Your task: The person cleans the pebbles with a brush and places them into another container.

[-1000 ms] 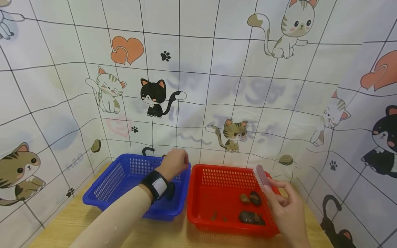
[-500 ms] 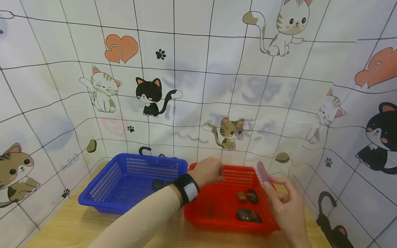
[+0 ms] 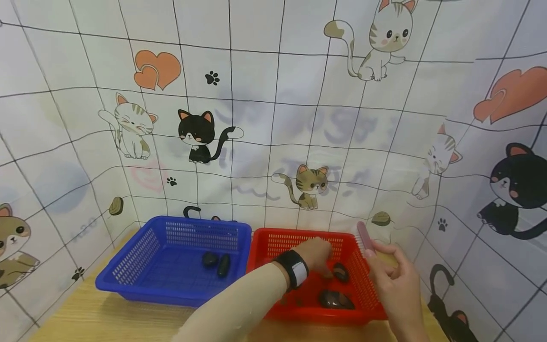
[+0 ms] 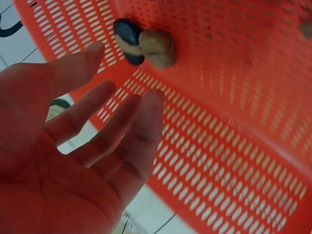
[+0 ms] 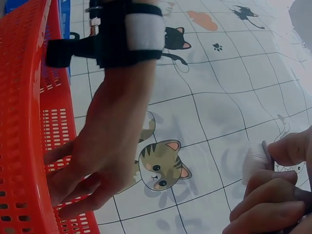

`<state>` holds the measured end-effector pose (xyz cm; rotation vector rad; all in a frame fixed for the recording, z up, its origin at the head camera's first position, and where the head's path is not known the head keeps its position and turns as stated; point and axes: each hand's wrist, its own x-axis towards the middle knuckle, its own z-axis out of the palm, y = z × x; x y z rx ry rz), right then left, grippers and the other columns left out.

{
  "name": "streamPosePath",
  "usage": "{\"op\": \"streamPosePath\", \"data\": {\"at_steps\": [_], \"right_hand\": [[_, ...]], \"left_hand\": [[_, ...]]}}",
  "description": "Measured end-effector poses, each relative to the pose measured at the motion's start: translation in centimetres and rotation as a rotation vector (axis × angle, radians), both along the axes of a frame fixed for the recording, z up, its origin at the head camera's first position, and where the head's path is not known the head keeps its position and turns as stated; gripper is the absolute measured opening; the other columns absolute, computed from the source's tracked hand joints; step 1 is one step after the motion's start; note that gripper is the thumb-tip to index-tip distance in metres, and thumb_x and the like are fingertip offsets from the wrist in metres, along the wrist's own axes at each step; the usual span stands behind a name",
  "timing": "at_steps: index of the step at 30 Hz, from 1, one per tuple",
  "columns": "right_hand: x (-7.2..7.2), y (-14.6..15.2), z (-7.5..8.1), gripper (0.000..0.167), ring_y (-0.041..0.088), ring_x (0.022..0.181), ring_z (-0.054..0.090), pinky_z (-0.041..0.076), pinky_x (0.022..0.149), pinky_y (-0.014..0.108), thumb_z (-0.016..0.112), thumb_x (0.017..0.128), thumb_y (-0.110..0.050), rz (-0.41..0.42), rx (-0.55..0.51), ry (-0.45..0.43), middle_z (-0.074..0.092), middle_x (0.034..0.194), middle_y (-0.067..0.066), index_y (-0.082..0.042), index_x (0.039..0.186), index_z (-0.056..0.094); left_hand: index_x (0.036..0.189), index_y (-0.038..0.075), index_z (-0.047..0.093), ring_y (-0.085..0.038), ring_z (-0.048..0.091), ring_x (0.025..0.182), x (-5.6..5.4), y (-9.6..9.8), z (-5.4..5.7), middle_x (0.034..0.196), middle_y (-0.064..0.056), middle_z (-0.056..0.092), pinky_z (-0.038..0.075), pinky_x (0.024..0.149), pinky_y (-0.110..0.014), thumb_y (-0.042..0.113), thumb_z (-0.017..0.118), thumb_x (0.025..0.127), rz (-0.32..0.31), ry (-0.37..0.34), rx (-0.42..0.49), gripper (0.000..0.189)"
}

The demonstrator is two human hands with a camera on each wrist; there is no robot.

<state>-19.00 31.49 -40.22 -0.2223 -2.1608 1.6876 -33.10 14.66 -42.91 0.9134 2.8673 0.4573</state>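
My left hand (image 3: 315, 254) reaches down into the red basket (image 3: 320, 315). In the left wrist view its fingers are spread and loosely bent, just short of a tan stone (image 4: 158, 48) and a dark banded stone (image 4: 127, 35); nothing is between them. The head view has the tan stone hidden behind this hand, with the banded stone (image 3: 340, 272) beside it. A bigger dark brown stone (image 3: 335, 299) lies near the basket's front. Above the basket's right side, my right hand (image 3: 395, 275) holds a pink brush (image 3: 364, 236) with white bristles, bristles facing left.
To the left stands a blue basket (image 3: 171, 266) containing two dark stones (image 3: 210, 259). Both baskets are on a wooden table (image 3: 94, 316), close to each other. A white sheet (image 3: 256, 118) printed with cats and grid lines hangs behind and along the sides.
My left hand has moved right from over the blue basket into the red one, uncovering two dark stones in the blue basket. My right hand still holds the brush in about the same spot.
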Motion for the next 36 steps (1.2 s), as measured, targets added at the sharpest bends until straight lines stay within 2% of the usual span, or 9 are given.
{"op": "streamPosePath", "data": {"at_steps": [2, 6, 10, 16, 19, 24, 29, 33, 36], "right_hand": [[-0.1, 0.1, 0.1, 0.037, 0.013, 0.063, 0.061, 0.050, 0.052, 0.030, 0.077, 0.114, -0.041, -0.020, 0.009, -0.005, 0.072, 0.072, -0.009, -0.024, 0.146, 0.067], [-0.1, 0.2, 0.3, 0.033, 0.015, 0.054, 0.045, 0.039, 0.045, 0.034, 0.077, 0.114, -0.041, -0.047, 0.018, 0.009, 0.051, 0.061, -0.002, -0.028, 0.143, 0.068], [0.0, 0.2, 0.5, 0.031, 0.015, 0.052, 0.043, 0.039, 0.044, 0.035, 0.078, 0.114, -0.040, -0.054, 0.023, 0.033, 0.051, 0.060, -0.001, -0.029, 0.142, 0.069], [0.2, 0.2, 0.5, 0.029, 0.014, 0.050, 0.041, 0.036, 0.042, 0.037, 0.078, 0.114, -0.036, -0.050, 0.015, 0.061, 0.049, 0.059, -0.001, -0.027, 0.141, 0.070], [0.3, 0.1, 0.4, 0.028, 0.013, 0.049, 0.039, 0.031, 0.042, 0.041, 0.080, 0.114, -0.031, -0.031, -0.022, 0.089, 0.046, 0.058, -0.002, -0.025, 0.140, 0.072], [0.3, 0.0, 0.3, 0.028, 0.013, 0.048, 0.039, 0.033, 0.041, 0.039, 0.079, 0.114, -0.031, -0.027, -0.011, 0.082, 0.046, 0.059, -0.001, -0.025, 0.141, 0.071], [0.2, 0.0, 0.5, 0.030, 0.014, 0.048, 0.039, 0.036, 0.041, 0.037, 0.078, 0.115, -0.034, -0.033, 0.007, 0.064, 0.047, 0.059, 0.001, -0.026, 0.142, 0.070], [0.3, 0.1, 0.5, 0.030, 0.014, 0.049, 0.040, 0.037, 0.042, 0.036, 0.077, 0.115, -0.035, -0.040, 0.023, 0.063, 0.049, 0.060, 0.001, -0.026, 0.143, 0.069], [0.3, 0.2, 0.4, 0.031, 0.015, 0.049, 0.041, 0.037, 0.042, 0.036, 0.076, 0.116, -0.034, -0.041, 0.033, 0.060, 0.049, 0.061, 0.001, -0.025, 0.144, 0.068]], "left_hand": [[0.107, 0.014, 0.085, -0.012, 0.060, 0.074, -0.4, 0.8, -1.0, 0.084, 0.004, 0.073, 0.055, 0.069, -0.026, 0.022, 0.103, 0.092, 0.018, -0.002, -0.004, 0.025], [0.096, 0.016, 0.082, -0.014, 0.057, 0.069, -0.8, 1.8, -2.0, 0.074, 0.003, 0.065, 0.048, 0.062, -0.027, 0.018, 0.102, 0.092, 0.055, -0.035, -0.008, 0.020], [0.097, 0.016, 0.086, -0.016, 0.060, 0.069, -0.3, 2.1, -1.8, 0.074, 0.003, 0.068, 0.050, 0.063, -0.027, 0.011, 0.100, 0.092, 0.064, -0.077, -0.008, 0.015], [0.102, 0.018, 0.090, -0.014, 0.063, 0.076, 0.9, 2.4, -1.2, 0.085, 0.004, 0.076, 0.055, 0.072, -0.024, 0.011, 0.101, 0.091, 0.060, 0.000, -0.051, 0.018], [0.101, 0.020, 0.089, -0.013, 0.064, 0.074, -0.4, 3.2, -2.8, 0.084, 0.005, 0.076, 0.056, 0.069, -0.024, 0.014, 0.104, 0.089, 0.062, 0.057, -0.077, 0.020], [0.092, 0.023, 0.086, -0.012, 0.060, 0.065, -2.9, 4.3, -6.4, 0.076, 0.007, 0.071, 0.052, 0.059, -0.025, 0.012, 0.103, 0.087, 0.068, 0.122, -0.088, 0.021], [0.092, 0.019, 0.087, -0.013, 0.060, 0.064, -2.6, 3.9, -6.0, 0.075, 0.005, 0.071, 0.053, 0.057, -0.025, 0.007, 0.100, 0.090, 0.068, 0.084, -0.048, 0.018], [0.098, 0.020, 0.087, -0.013, 0.062, 0.063, -3.0, 4.0, -6.4, 0.074, 0.005, 0.071, 0.053, 0.058, -0.024, 0.005, 0.098, 0.093, 0.073, 0.031, 0.009, 0.019], [0.102, 0.022, 0.088, -0.011, 0.063, 0.065, -3.3, 4.1, -6.7, 0.076, 0.007, 0.073, 0.054, 0.061, -0.022, 0.006, 0.098, 0.092, 0.059, 0.045, 0.021, 0.021]]}}
